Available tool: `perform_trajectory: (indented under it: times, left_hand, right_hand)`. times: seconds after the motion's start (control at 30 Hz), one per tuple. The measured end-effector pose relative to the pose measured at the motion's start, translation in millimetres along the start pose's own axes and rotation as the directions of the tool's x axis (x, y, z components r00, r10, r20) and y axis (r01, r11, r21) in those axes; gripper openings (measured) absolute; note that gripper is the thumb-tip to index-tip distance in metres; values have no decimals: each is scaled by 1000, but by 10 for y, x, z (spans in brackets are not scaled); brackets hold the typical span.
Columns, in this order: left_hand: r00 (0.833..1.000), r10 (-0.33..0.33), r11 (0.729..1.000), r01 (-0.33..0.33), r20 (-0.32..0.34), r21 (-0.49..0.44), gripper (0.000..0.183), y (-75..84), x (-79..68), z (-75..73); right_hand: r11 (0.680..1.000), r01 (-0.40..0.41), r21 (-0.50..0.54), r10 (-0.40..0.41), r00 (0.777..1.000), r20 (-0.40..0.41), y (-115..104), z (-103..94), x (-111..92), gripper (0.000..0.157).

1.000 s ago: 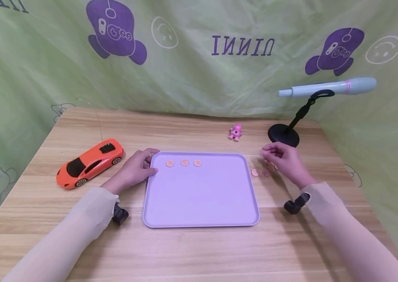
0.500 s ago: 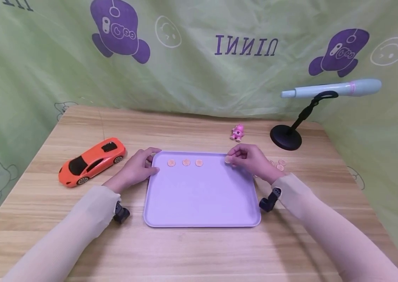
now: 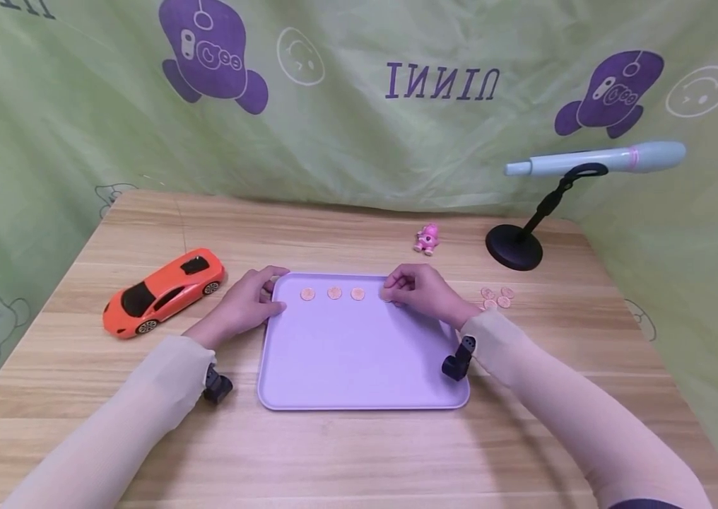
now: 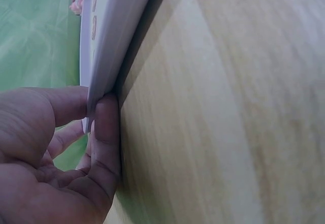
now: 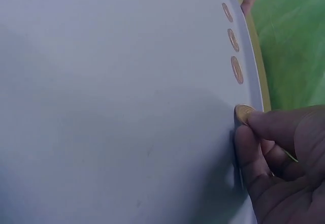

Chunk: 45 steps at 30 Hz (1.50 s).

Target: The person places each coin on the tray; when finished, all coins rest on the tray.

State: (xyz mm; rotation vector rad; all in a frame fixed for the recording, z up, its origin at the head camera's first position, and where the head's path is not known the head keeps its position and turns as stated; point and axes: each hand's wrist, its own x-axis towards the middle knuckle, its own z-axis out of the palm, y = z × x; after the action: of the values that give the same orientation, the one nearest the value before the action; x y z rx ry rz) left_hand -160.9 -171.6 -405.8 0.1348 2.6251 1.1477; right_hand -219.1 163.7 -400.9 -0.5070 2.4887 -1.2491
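A light purple tray lies on the wooden table, with a row of three copper-coloured coins along its far edge. At the tray's far left corner my left hand grips the rim. In the left wrist view, the thumb is over the tray edge and a finger is beneath it. My right hand is over the far right part of the tray, pinching another coin between thumb and finger. That coin is tilted close over the tray surface, in line with the row.
Several more coins lie on the table right of the tray. Behind it stands a small pink figurine. An orange toy car is on the left. At the back right, a black stand carries a pale blue microphone.
My right hand has come left from the loose coins at the right, bringing a coin over the tray beside the row. My left hand stays on the tray's edge.
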Motion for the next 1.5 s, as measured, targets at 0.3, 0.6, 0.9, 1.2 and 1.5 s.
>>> perform_trajectory:
  times: [0.3, 0.6, 0.9, 1.2, 1.5]
  left_hand:
    - [1000, 18, 1000, -18, -11, 6, 62, 12, -20, -19]
    - [1000, 13, 1000, -12, -9, 18, 62, 29, -38, -19]
    - [1000, -2, 1000, 2, -7, 13, 63, -9, -49, -45]
    - [1000, 13, 1000, -13, -11, 12, 62, -3, -28, -34]
    - [1000, 5, 1000, -5, -8, 6, 62, 13, -19, 0]
  right_hand:
    - [985, 47, -168, -53, 998, -34, -87, 67, 35, 8]
    - [970, 39, -241, -45, 999, -21, -136, 66, 48, 7]
    - [975, 30, -221, -33, 999, -14, -131, 99, 80, 9]
    - [986, 31, -162, -36, 999, -31, -94, 30, 30, 11]
    - [995, -2, -102, -10, 992, -125, 160, -321, -150, 16]
